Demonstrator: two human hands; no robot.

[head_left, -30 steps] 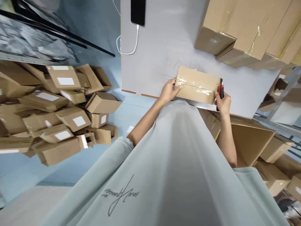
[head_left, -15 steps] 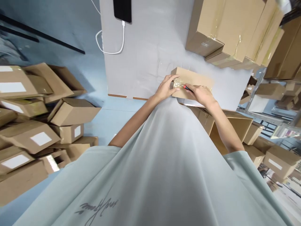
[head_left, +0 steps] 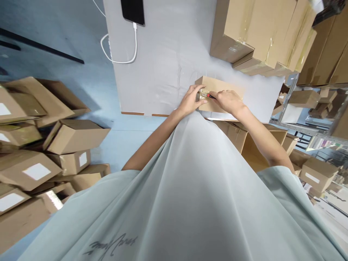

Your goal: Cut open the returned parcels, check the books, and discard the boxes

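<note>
A small closed cardboard box (head_left: 221, 84) lies on the grey tabletop near its front edge, with shiny clear tape around its left end. My left hand (head_left: 190, 99) grips that end, fingers on the far side and thumb on the near side. In my right hand (head_left: 228, 101) is a slim tool with a red-and-black handle (head_left: 211, 96), held closed over the box top. Its front end points left at the taped part, between the thumb and fingers of my left hand. Whether it is a knife or a screwdriver I cannot tell; the tip is hard to see.
A phone (head_left: 133, 11) with a white charging cable (head_left: 136, 45) lies at the back left of the table (head_left: 154, 65). Several large taped boxes (head_left: 261, 32) stand back right. Opened cartons (head_left: 78, 136) pile up on the floor at left. An open carton (head_left: 254, 152) sits below my right forearm.
My right hand has shifted slightly left and farther away, bringing the tool's handle closer to the taped end. My left hand keeps its grip on the box. The whole view has turned a little.
</note>
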